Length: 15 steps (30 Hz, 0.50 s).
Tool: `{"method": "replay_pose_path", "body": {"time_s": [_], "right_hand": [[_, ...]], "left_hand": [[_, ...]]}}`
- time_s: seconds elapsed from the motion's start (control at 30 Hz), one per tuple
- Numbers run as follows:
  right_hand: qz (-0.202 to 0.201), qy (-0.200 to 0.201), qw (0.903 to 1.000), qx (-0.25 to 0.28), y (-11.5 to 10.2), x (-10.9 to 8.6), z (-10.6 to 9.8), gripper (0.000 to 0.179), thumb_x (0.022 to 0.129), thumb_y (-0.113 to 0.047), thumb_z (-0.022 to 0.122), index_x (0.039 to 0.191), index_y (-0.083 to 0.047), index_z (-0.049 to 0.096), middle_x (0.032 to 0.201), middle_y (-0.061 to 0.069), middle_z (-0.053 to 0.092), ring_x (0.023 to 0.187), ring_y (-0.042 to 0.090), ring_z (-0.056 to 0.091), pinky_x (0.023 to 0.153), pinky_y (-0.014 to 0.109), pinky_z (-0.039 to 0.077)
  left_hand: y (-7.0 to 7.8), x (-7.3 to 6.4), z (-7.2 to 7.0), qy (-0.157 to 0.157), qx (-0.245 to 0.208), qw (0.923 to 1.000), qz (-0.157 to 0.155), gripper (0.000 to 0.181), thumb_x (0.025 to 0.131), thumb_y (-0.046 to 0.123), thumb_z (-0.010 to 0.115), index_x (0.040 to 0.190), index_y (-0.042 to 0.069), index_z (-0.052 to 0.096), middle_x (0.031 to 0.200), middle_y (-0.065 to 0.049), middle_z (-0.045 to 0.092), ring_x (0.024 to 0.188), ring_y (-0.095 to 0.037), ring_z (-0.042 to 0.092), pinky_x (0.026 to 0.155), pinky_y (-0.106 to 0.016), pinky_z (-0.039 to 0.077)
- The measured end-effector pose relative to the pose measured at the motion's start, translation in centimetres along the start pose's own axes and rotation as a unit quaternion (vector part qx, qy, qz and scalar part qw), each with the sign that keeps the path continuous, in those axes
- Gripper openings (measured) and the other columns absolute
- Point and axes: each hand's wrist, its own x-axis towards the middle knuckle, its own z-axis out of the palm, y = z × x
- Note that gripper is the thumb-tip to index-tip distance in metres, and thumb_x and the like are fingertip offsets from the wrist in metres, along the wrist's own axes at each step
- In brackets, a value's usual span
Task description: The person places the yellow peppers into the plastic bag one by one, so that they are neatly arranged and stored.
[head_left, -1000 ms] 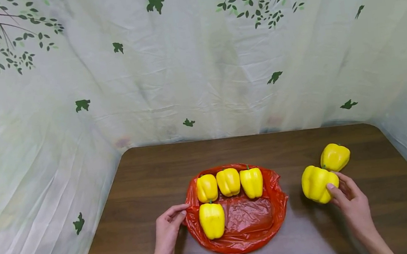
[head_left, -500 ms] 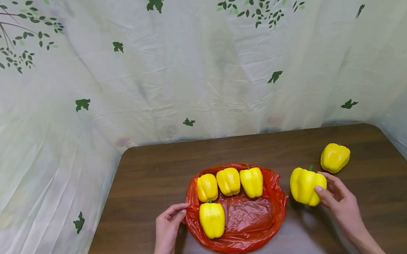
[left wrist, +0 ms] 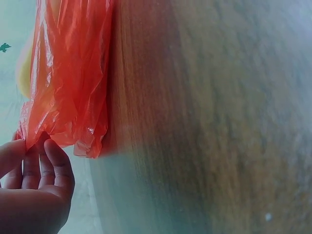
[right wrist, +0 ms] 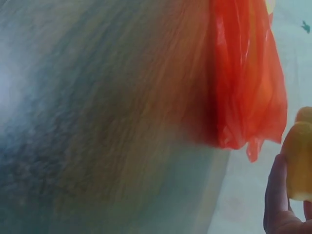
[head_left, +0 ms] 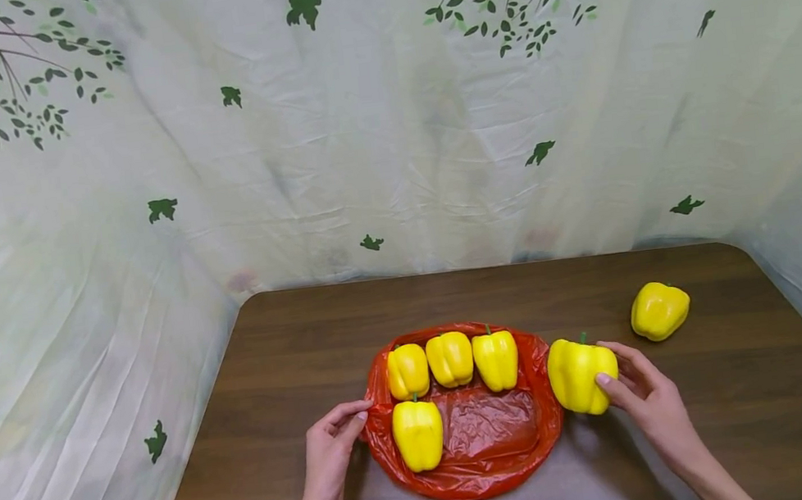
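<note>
A red plastic bag [head_left: 491,425] lies spread open on the table, with several yellow bell peppers [head_left: 419,436] inside it: a row at its far side and one at its near left. At the bag's left rim my left hand [head_left: 330,456] pinches the plastic between thumb and fingers; the left wrist view shows the red plastic [left wrist: 68,73] gathered at those fingertips. My right hand [head_left: 652,407] grips another bell pepper [head_left: 580,376], its green stem up, raised beside the bag's right rim. In the right wrist view that pepper [right wrist: 300,161] is partly cut off by the frame edge.
One more yellow bell pepper [head_left: 660,310] lies on the brown wooden table [head_left: 291,328] toward the back right. Behind the table hangs a pale curtain [head_left: 388,136] printed with leaves and branches.
My right hand has carried its bell pepper leftward, away from the pepper at the back right and up to the bag's right rim. The left hand keeps its pinch on the bag.
</note>
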Motion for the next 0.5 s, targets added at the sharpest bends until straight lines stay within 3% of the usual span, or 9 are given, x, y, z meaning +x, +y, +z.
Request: {"method": "replay_pose_path", "body": {"time_s": [0.13,0.33,0.5], "right_hand": [[0.000,-0.017,0.9999,-0.003,-0.5,0.0,0.5,0.050,0.099,-0.022,0.061,0.144,-0.009,0.044,0.135,0.018,0.048,0.103,0.005,0.061,0.078,0.025,0.055],[-0.007,-0.043,0.9990,-0.006,-1.1,0.0,1.1,0.051,0.097,-0.023,0.064,0.143,-0.009,0.045,0.138,0.018,0.048,0.107,0.007,0.059,0.081,0.025,0.054],[-0.002,-0.055,0.9984,-0.014,-1.4,0.1,2.0,0.051,0.096,-0.026,0.065,0.141,-0.010,0.047,0.139,0.015,0.049,0.114,0.022,0.058,0.083,0.026,0.053]], "left_hand": [[-0.1,0.0,0.0,0.001,0.002,1.0000,0.002,0.018,0.091,0.001,0.066,0.107,-0.006,0.071,0.098,-0.015,0.069,0.074,-0.016,0.062,0.069,-0.026,0.052],[0.0,0.0,0.0,0.003,-0.001,1.0000,-0.003,0.018,0.092,0.001,0.066,0.107,-0.006,0.071,0.099,-0.015,0.069,0.075,-0.017,0.062,0.070,-0.027,0.052],[0.0,0.0,0.0,0.006,-0.003,0.9999,-0.008,0.018,0.092,0.000,0.065,0.108,-0.007,0.071,0.100,-0.015,0.069,0.076,-0.017,0.062,0.071,-0.027,0.052]]}}
